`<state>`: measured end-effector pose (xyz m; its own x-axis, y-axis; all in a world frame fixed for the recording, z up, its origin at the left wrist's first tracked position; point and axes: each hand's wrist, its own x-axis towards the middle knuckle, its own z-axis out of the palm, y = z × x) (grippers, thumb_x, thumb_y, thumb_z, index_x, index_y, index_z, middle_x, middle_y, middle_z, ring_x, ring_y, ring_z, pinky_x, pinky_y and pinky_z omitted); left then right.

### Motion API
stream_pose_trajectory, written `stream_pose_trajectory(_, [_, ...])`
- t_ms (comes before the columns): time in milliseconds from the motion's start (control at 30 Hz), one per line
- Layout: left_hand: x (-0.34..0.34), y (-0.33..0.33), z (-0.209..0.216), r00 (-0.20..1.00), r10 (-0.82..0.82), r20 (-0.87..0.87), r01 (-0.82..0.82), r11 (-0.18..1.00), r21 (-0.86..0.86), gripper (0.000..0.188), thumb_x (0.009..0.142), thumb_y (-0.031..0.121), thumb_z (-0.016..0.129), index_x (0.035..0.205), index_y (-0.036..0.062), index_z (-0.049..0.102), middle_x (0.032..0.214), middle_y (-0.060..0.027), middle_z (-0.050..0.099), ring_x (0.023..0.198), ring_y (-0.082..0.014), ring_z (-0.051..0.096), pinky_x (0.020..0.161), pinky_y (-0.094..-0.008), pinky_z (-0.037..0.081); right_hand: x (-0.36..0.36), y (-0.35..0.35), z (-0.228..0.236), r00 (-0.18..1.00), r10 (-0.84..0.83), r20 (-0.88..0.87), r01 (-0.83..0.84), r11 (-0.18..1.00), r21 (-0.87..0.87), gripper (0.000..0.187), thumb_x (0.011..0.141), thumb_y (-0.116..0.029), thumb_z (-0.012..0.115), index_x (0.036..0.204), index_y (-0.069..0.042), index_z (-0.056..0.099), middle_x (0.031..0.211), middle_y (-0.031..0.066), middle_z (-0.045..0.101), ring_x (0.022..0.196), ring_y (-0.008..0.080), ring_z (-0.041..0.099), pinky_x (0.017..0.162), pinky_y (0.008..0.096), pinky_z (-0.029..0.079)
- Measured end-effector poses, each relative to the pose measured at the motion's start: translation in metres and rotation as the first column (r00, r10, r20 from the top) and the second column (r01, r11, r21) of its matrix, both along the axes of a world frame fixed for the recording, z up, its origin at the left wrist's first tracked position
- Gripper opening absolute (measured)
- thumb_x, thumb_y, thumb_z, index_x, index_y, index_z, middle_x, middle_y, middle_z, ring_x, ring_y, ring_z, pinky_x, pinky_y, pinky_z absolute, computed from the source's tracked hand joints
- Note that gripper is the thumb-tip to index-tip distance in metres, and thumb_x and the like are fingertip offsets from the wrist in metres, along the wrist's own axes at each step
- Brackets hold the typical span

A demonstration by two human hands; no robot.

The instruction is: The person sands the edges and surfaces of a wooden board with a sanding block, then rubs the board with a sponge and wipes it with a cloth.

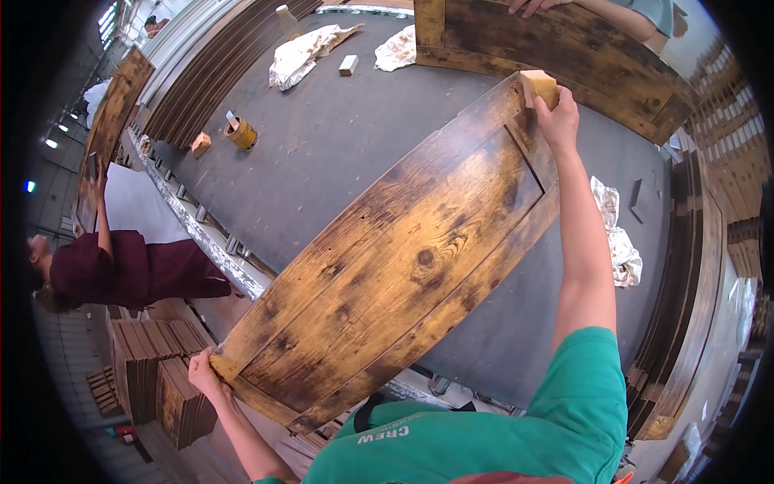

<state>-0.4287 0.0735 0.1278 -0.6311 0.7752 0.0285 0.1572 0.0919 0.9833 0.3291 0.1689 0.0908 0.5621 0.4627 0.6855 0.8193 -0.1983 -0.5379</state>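
A long brown wood-grain panel with a raised frame along its edges lies slantwise before me, tilted, over the dark worktable. My left hand is closed on its near left corner, thumb on top. At the far right corner, my right hand grips a yellow sponge-like block against the panel's end. Whether those fingers also hold the panel itself is hidden.
Across the table a co-worker's hand rests on another panel. Rags, a small white block, an orange block and a tin lie around. Stacked panels line the left; a person handles a board.
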Motion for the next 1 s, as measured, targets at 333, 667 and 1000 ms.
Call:
stream_pose_trajectory(333, [-0.003,-0.003,0.003,1.0,0.012,-0.008,-0.012,0.999,-0.035,0.025,0.077,-0.001,0.066,0.06,0.0073,0.05,0.06,-0.0003,0.055,0.054,-0.0092,0.051,0.053,-0.0232,0.042,-0.014,-0.007,-0.014,0.99,0.116,0.076,-0.118,0.993,0.028,0.041,0.075,-0.019,0.07,0.107,0.0,0.054,0.097,0.0203,0.061,0.092,0.037,0.057,0.081,0.0426,0.047])
stream_pose_trajectory(667, [0.0,-0.002,0.005,0.999,0.039,-0.022,-0.04,0.998,-0.044,0.02,0.077,-0.001,0.066,0.062,0.005,0.053,0.063,-0.0029,0.058,0.056,-0.0106,0.054,0.055,-0.0237,0.044,0.004,-0.005,0.018,0.979,0.026,-0.201,-0.007,0.996,0.092,0.044,0.074,-0.027,0.074,0.103,0.0,0.058,0.095,0.019,0.065,0.089,0.0321,0.063,0.08,0.0382,0.049])
stream_pose_trajectory(1000, [-0.009,-0.002,-0.001,0.999,-0.009,-0.04,0.006,0.997,-0.078,0.022,0.077,0.0,0.065,0.061,0.0061,0.051,0.062,-0.0007,0.055,0.056,-0.0098,0.051,0.055,-0.0237,0.042,0.044,0.021,-0.003,0.947,-0.24,-0.213,0.243,0.97,-0.012,0.049,0.072,-0.032,0.073,0.106,0.0,0.058,0.095,0.0217,0.065,0.092,0.0368,0.063,0.082,0.0417,0.049])
